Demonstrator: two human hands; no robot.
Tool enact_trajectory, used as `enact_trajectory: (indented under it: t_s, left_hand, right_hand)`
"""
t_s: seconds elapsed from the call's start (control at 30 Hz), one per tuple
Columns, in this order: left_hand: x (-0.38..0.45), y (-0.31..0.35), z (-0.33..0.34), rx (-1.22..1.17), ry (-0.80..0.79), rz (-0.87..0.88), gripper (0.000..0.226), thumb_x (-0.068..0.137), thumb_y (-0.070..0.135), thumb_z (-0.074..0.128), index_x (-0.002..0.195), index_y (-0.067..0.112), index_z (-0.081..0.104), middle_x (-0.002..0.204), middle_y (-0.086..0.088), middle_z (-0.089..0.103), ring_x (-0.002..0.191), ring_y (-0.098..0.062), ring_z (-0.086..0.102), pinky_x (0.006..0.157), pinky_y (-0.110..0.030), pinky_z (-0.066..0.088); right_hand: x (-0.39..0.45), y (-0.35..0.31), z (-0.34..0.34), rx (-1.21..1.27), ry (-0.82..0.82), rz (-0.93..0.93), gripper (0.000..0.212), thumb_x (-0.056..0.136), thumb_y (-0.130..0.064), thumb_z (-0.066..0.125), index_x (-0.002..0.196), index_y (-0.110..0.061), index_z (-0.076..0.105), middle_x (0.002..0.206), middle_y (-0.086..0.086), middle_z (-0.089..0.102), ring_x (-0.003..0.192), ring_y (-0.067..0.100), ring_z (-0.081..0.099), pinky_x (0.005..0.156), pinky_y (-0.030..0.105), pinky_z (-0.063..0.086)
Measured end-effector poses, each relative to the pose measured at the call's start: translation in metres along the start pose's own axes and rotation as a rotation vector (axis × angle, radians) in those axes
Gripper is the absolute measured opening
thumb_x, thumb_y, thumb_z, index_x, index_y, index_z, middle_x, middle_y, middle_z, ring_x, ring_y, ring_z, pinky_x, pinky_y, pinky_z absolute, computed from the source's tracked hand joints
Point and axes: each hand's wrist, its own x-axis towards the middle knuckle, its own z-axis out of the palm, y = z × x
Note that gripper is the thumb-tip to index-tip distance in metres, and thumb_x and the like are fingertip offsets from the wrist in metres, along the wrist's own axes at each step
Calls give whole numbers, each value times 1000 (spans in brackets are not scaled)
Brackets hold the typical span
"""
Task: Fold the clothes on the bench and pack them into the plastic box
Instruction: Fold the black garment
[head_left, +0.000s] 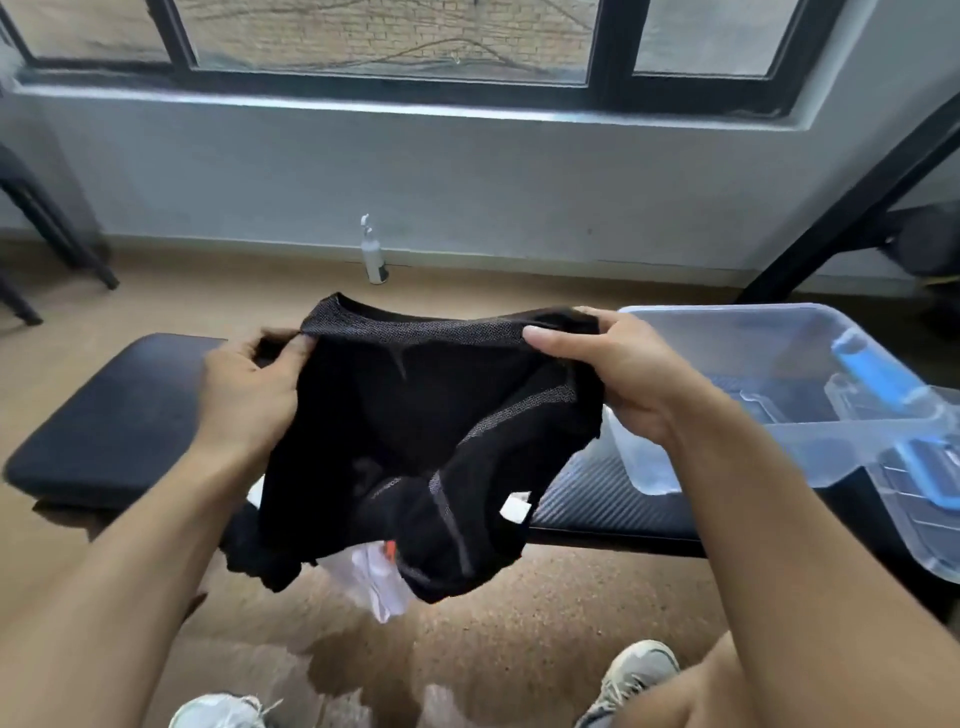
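I hold a black shirt with grey mesh panels (410, 415) up over the middle of a black padded bench (114, 415). My left hand (249, 384) grips its left shoulder and my right hand (618, 369) grips its right shoulder, with the neckline stretched between them. The shirt hangs down crumpled, its hem below the bench's near edge. A white garment (374, 577) with an orange mark pokes out under it. The clear plastic box (810, 431) with blue latches stands on the bench's right end, close to my right hand.
A white spray bottle (373, 254) stands on the floor by the grey wall under the window. A black metal frame (841, 208) slants at the right and dark chair legs (57, 239) stand at the left. My shoes (636, 675) rest on the brown floor below.
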Motion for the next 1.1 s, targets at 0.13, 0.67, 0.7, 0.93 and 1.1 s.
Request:
enact_trajectory:
  t_s: [0.13, 0.67, 0.7, 0.93, 1.1]
  left_hand:
    - [12, -9, -7, -86, -41, -61, 12, 85, 28, 80, 95, 22, 77, 91, 3, 77, 87, -8, 72, 76, -21, 54]
    - [48, -16, -23, -274, -7, -320, 17, 97, 32, 58, 88, 19, 67, 93, 1, 70, 91, -17, 69, 75, -27, 55]
    - [48, -13, -23, -319, 5, -321, 17, 100, 29, 56, 90, 20, 67, 91, 3, 70, 89, -14, 69, 72, -23, 54]
    - [29, 0, -9, -276, -57, -201, 22, 83, 45, 69, 87, 26, 79, 92, -3, 77, 97, -31, 73, 94, -49, 57]
    - [7, 6, 7, -260, -175, -188, 22, 77, 39, 69, 87, 22, 78, 92, -14, 77, 95, -39, 72, 93, -59, 55]
  right_hand:
    - [7, -1, 2, 243, 184, -1, 22, 85, -15, 78, 105, -6, 73, 92, 11, 76, 73, 23, 73, 63, 30, 60]
    - [48, -9, 10, 162, 319, -146, 14, 96, -23, 68, 87, -15, 76, 84, 5, 76, 74, 19, 72, 75, 36, 61]
    - [48, -13, 9, 200, 311, -170, 14, 97, -22, 67, 90, -14, 75, 84, 5, 76, 73, 18, 72, 73, 33, 61]
    - [43, -19, 15, 287, 385, -205, 5, 95, -13, 68, 91, -11, 70, 75, 3, 73, 65, 17, 69, 63, 31, 59]
    - [34, -10, 32, 153, 364, -196, 11, 93, -4, 66, 97, -14, 68, 74, -4, 71, 67, 16, 67, 56, 28, 55]
